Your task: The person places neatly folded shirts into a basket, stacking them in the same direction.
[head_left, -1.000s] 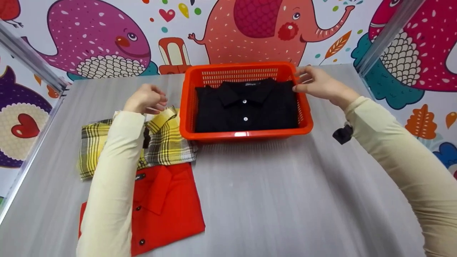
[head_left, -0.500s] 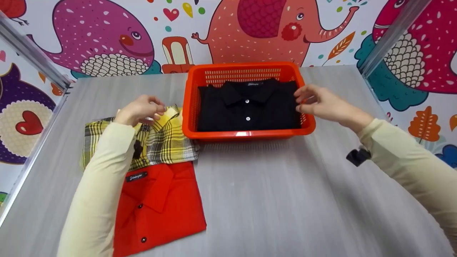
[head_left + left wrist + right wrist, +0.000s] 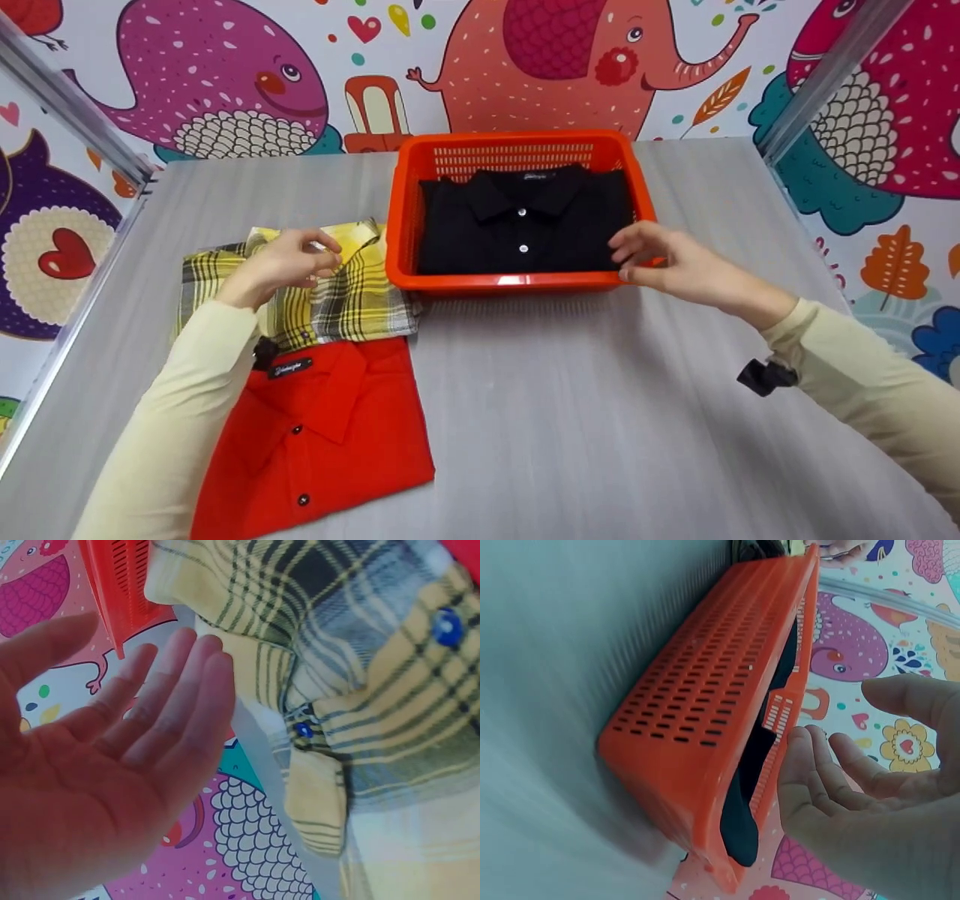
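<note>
In the head view a folded black shirt (image 3: 480, 225) with white buttons lies inside an orange-red plastic basket (image 3: 517, 282). My right hand (image 3: 675, 266) hovers over the basket's front right corner, fingers loosely bent; the right wrist view shows it holding nothing, above the basket's rim (image 3: 761, 701). To the left, my left hand (image 3: 281, 262) is above a folded yellow plaid shirt (image 3: 360, 300). The left wrist view shows that palm (image 3: 90, 787) bare, its fingers relaxed and apart from the plaid cloth (image 3: 330, 675). Partly under my left forearm lies a folded red shirt (image 3: 367, 435) with black buttons.
A grey table (image 3: 570, 420) bears the basket and shirts. Behind it stands a wall (image 3: 420, 60) printed with cartoon animals. Metal posts (image 3: 825, 82) rise at both back corners. The plaid shirt lies close against the basket's left side.
Both hands have come back toward the person. The right hand slid from the basket's right rim to its front right corner; the left hand lowered over the plaid shirt. The basket and shirts stayed put.
</note>
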The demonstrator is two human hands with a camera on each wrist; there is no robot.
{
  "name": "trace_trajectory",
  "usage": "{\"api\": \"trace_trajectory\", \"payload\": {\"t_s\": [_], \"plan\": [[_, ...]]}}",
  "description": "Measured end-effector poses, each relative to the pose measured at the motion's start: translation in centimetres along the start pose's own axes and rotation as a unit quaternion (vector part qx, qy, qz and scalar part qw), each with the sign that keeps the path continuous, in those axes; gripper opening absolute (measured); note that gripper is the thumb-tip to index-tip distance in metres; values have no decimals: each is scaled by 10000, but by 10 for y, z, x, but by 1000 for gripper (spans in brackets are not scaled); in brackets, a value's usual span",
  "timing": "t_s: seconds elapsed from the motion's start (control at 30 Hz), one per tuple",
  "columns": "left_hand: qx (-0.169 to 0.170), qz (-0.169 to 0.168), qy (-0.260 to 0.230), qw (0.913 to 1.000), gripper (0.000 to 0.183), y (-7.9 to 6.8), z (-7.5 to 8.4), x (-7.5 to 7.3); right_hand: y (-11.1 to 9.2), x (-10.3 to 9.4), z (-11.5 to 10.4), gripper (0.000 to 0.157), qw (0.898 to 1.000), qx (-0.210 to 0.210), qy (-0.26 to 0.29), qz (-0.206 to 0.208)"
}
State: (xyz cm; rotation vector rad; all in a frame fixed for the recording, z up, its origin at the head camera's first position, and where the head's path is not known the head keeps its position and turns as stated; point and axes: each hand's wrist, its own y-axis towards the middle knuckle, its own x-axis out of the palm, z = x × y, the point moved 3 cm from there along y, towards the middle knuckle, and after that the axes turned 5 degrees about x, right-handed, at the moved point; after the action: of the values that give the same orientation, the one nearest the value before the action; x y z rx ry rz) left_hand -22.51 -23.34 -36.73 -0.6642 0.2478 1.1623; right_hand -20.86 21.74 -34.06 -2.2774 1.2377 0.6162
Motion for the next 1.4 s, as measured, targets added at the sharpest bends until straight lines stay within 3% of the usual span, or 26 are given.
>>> {"api": "trace_trajectory", "payload": {"t_s": [0.27, 0.63, 0.87, 1.07, 1.23, 1.4], "plan": [[246, -2, -63, 9997, 39, -25, -19, 0, -5, 18, 2, 34, 9984, -235, 376, -341], [258, 11, -124, 9996, 42, -64, -51, -3, 4, 46, 8, 31, 9960, -505, 348, -643], [136, 126, 441, 9989, 43, -87, -81, -13, 15, 69, 12, 31, 9938, -594, 513, -792], [-298, 68, 444, 9985, 47, -107, -107, -20, 21, 83, 15, 33, 9934, -519, 465, -911], [-992, 33, 239, 9948, 51, -127, -131, -24, 26, 93, 15, 36, 9922, -422, 471, -1071], [-1708, -117, -50, 9852, 47, -145, -155, -22, 30, 101, 16, 40, 9908, -264, 498, -1229]]}}
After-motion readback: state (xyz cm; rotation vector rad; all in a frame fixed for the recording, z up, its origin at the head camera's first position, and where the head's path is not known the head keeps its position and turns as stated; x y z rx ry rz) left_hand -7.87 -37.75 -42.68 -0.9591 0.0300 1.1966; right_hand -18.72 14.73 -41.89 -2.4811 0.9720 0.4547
